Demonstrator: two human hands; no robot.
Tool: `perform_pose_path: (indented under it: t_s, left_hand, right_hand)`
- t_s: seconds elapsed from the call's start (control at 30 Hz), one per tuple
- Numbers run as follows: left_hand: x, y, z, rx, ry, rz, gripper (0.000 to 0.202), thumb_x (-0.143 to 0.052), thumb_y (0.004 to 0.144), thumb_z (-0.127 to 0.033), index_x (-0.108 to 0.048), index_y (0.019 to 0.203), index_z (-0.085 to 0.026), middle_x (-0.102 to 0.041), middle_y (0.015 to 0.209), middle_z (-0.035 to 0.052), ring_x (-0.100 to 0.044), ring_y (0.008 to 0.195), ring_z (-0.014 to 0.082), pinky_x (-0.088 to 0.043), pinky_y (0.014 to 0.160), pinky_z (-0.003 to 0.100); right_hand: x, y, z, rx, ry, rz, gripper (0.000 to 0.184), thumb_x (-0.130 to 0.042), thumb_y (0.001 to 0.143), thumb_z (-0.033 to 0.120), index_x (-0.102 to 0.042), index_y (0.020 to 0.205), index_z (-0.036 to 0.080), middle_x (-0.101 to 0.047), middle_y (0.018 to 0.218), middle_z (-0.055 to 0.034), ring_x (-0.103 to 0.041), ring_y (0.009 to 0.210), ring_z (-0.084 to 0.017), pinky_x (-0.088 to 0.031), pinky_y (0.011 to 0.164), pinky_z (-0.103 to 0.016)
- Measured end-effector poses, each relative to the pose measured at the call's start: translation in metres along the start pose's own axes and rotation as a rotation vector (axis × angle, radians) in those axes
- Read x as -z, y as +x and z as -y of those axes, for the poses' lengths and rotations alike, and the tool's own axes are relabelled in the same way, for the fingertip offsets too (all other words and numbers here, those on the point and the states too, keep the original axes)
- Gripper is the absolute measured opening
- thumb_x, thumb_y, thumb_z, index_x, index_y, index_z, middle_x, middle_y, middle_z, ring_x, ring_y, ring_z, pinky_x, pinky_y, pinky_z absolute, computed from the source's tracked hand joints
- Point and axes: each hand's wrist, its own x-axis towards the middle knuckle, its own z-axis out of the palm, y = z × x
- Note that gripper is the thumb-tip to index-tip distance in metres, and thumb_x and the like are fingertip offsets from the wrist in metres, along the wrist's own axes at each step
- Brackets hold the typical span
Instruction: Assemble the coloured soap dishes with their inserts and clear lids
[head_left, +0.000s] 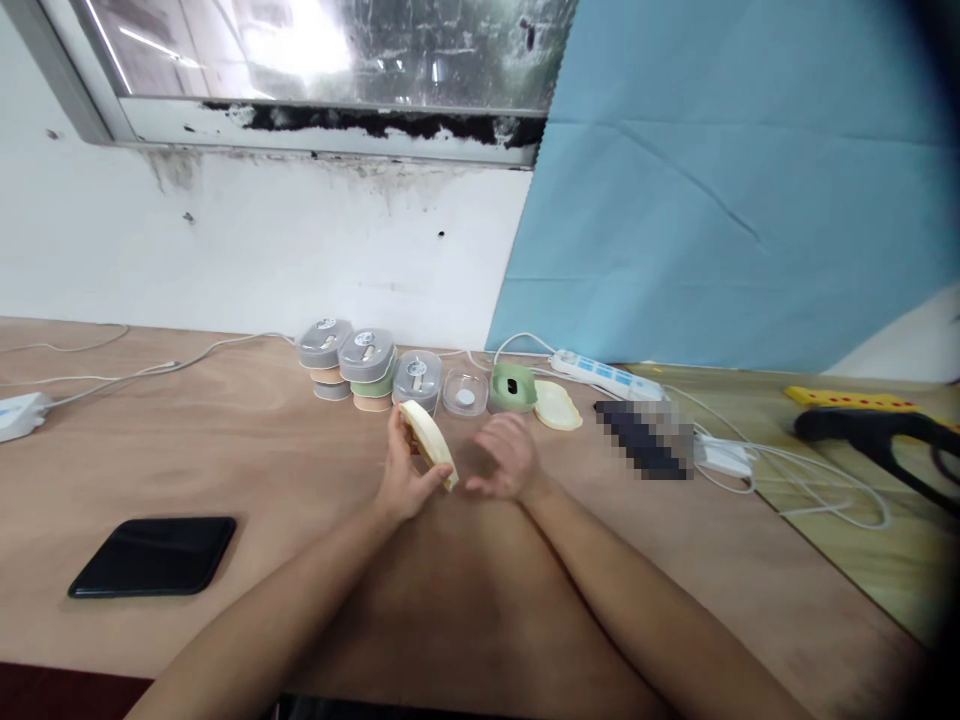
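My left hand (405, 475) is closed around a cream-coloured shallow rounded plastic piece (429, 438), tilted up on its edge. Its inner side faces left and is mostly hidden by my fingers. A short distance to the right, my right hand (508, 458) holds nothing; its fingers are loosely bent, apart from the thumb, and slightly blurred. Just behind it sit a green rounded container (513, 388) with a dark opening, a clear lid (465, 393) with a white round sticker, and a flat cream-coloured piece (557, 405).
Stacked grey-lidded boxes (366, 355) stand along the wall, left of the clear lid. A black phone (154, 556) lies at the left. A power strip (607, 376), a pixelated dark object (645, 440), white cables (832, 478) and a blurred black-handled tool (877, 430) are at the right.
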Motion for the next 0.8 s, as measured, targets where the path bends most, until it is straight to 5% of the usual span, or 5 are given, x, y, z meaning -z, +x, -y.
perform_pose_path:
  t_s: [0.17, 0.3, 0.5, 0.63, 0.8]
  left_hand:
    - [-0.003, -0.003, -0.003, -0.046, 0.021, -0.024, 0.094, -0.064, 0.082, -0.04, 0.001, 0.148, -0.025, -0.026, 0.147, 0.0175, -0.039, 0.131, 0.0295, -0.045, 0.099, 0.042]
    - [-0.005, -0.002, -0.007, -0.076, 0.12, 0.038, 0.089, -0.061, 0.085, -0.031, 0.002, 0.148, -0.027, -0.038, 0.139, 0.0168, -0.052, 0.117, 0.025, -0.05, 0.089, 0.04]
    - [0.002, 0.002, -0.004, -0.068, 0.201, 0.049, 0.074, -0.059, 0.086, -0.028, -0.016, 0.146, -0.027, -0.044, 0.132, 0.0146, -0.056, 0.104, 0.0213, -0.051, 0.085, 0.039]
    - [0.007, 0.006, 0.004, -0.006, 0.168, 0.008, 0.068, -0.059, 0.086, -0.03, -0.023, 0.143, -0.024, -0.048, 0.126, 0.0136, -0.057, 0.097, 0.0191, -0.052, 0.079, 0.035]
    - [0.009, 0.011, 0.008, 0.056, 0.139, -0.007, 0.063, -0.058, 0.086, -0.032, -0.027, 0.14, -0.023, -0.053, 0.117, 0.0102, -0.058, 0.089, 0.0156, -0.051, 0.077, 0.033]
  right_hand:
    - [-0.019, 0.001, 0.025, 0.063, 0.045, 0.164, 0.03, -0.056, 0.08, 0.055, -0.059, 0.079, 0.026, -0.06, 0.07, 0.0001, -0.056, 0.068, -0.017, -0.045, 0.072, -0.037]
    - [-0.011, -0.012, 0.002, -0.319, -0.019, 0.039, 0.025, -0.046, 0.086, 0.044, -0.057, 0.079, 0.023, -0.057, 0.068, -0.0012, -0.055, 0.067, -0.019, -0.045, 0.072, -0.037]
    - [0.033, -0.041, -0.078, -1.098, -0.294, -0.413, 0.043, -0.034, 0.088, 0.051, -0.052, 0.099, 0.013, -0.063, 0.086, -0.0146, -0.059, 0.082, -0.029, -0.044, 0.07, -0.039]
    - [0.056, -0.061, -0.107, -1.254, -0.343, -0.481, 0.045, -0.043, 0.082, 0.047, -0.049, 0.11, 0.012, -0.062, 0.105, -0.0193, -0.058, 0.096, -0.032, -0.044, 0.079, -0.042]
    - [0.058, -0.076, -0.118, -1.289, -0.138, -0.287, 0.051, -0.049, 0.078, 0.047, -0.05, 0.116, 0.014, -0.066, 0.093, -0.0128, -0.062, 0.086, -0.028, -0.046, 0.076, -0.04]
